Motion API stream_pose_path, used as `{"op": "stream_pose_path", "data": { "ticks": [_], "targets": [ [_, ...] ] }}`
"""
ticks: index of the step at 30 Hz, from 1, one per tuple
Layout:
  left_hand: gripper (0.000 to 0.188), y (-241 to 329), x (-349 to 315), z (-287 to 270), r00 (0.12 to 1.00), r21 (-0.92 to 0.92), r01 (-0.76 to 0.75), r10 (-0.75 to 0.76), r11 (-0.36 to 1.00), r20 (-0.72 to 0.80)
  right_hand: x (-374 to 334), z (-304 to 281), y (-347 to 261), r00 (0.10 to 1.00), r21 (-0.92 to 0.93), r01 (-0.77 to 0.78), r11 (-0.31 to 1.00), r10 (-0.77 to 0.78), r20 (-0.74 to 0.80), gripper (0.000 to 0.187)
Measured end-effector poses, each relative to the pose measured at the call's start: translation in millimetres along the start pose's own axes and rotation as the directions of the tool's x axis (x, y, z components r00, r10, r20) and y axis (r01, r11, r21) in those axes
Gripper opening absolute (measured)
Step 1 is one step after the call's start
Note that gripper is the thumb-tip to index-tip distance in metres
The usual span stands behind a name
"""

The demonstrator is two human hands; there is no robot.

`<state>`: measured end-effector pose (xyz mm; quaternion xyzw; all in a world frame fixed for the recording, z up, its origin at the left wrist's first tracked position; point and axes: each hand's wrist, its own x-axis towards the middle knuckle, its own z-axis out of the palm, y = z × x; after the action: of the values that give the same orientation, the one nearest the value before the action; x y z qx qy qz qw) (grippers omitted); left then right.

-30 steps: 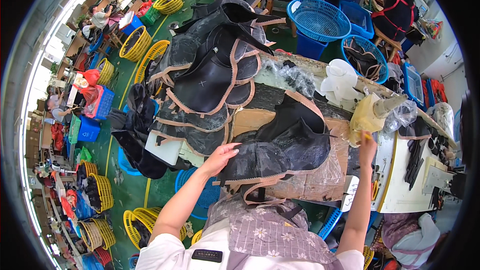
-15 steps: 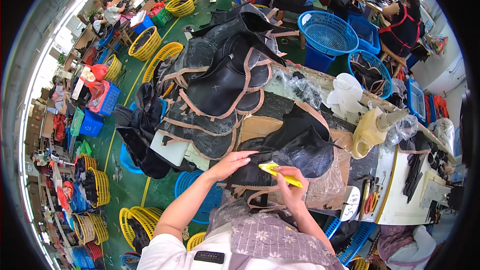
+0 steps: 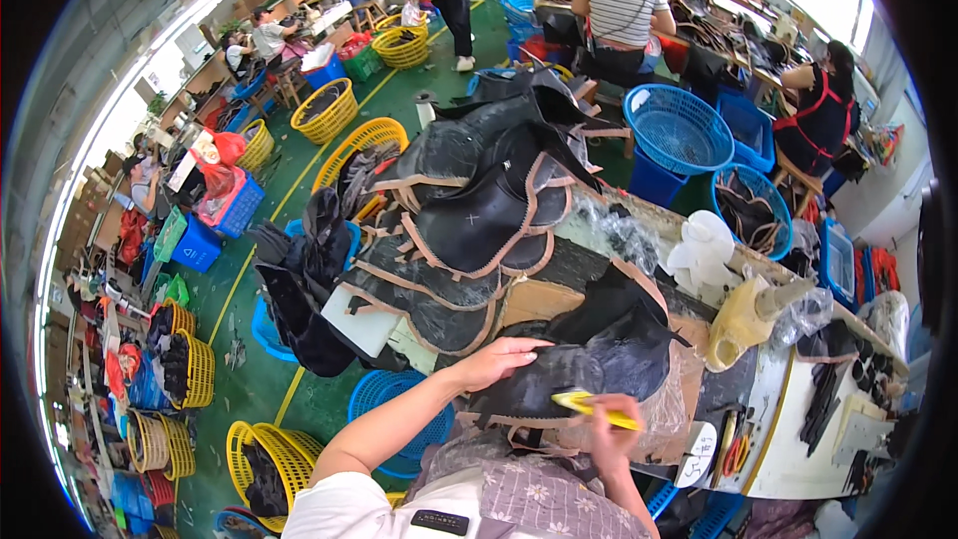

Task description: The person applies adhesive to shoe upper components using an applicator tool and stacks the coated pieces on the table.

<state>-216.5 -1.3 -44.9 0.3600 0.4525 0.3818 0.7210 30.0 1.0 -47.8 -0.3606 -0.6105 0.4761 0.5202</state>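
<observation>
So your right hand [image 3: 611, 436] is curling closed around a yellow tool [image 3: 601, 411], and the paler tip is pointing left, over the near part of the black piece [image 3: 561, 374]. It's a bit blurry, so I can't tell if the tip is actually touching. Looks like you're gripping it well back, probably so your fingers are staying off the surface.

Your left hand [image 3: 494, 363] is lying fairly flat with fingers stretched out along the piece's left edge. I'm guessing you're pinning it so it isn't sliding; can't tell if the thumb is pinching anything.

The piece itself is sitting right in front of you, with cardboard [image 3: 537, 302] showing past its far side, maybe there to spare the bench. The yellowish bottle [image 3: 740, 327] is standing to the right, handy for your right hand I'd say, and the orange-handled scissors [image 3: 736, 454] are lying nearer you on that same side.

Far left, the pile of black pieces [image 3: 469, 227] is overlapping with its tan edges fanning out, which is likely making single ones easier to grab. Further left, yellow baskets [image 3: 239, 459] are holding more dark stuff on the floor.
</observation>
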Motion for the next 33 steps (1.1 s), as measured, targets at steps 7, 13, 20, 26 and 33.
{"op": "stream_pose_path", "data": {
  "ticks": [7,13,20,26,33],
  "targets": [
    [0.049,175.5,-111.7,1.6,0.566,0.143,-0.677,0.635,0.722,-0.526,23.6,-70.8,-31.0,0.826,0.215,-0.011,0.977,0.130,-0.548,0.016],
    [0.046,278.7,-120.3,-50.0,0.408,0.141,-0.849,0.801,0.510,-0.438,1.9,-100.7,-2.3,0.769,0.207,-0.168,0.964,0.259,-0.584,0.028],
    [0.041,299.3,89.0,-133.1,0.492,0.314,-0.647,0.695,0.695,-0.524,3.0,-96.7,11.0,0.815,0.197,-0.172,0.965,0.252,-0.522,0.031],
    [0.053,240.7,157.8,-127.9,0.211,0.632,-0.462,0.770,0.622,-0.602,-20.2,-119.1,12.6,0.794,-0.045,-0.161,0.986,0.102,-0.599,0.040],
    [0.023,58.5,126.2,41.9,0.501,0.769,-0.637,0.787,0.054,0.360,-12.3,-156.2,18.5,0.577,0.040,-0.344,0.938,0.245,-0.779,0.043]
  ]
}}
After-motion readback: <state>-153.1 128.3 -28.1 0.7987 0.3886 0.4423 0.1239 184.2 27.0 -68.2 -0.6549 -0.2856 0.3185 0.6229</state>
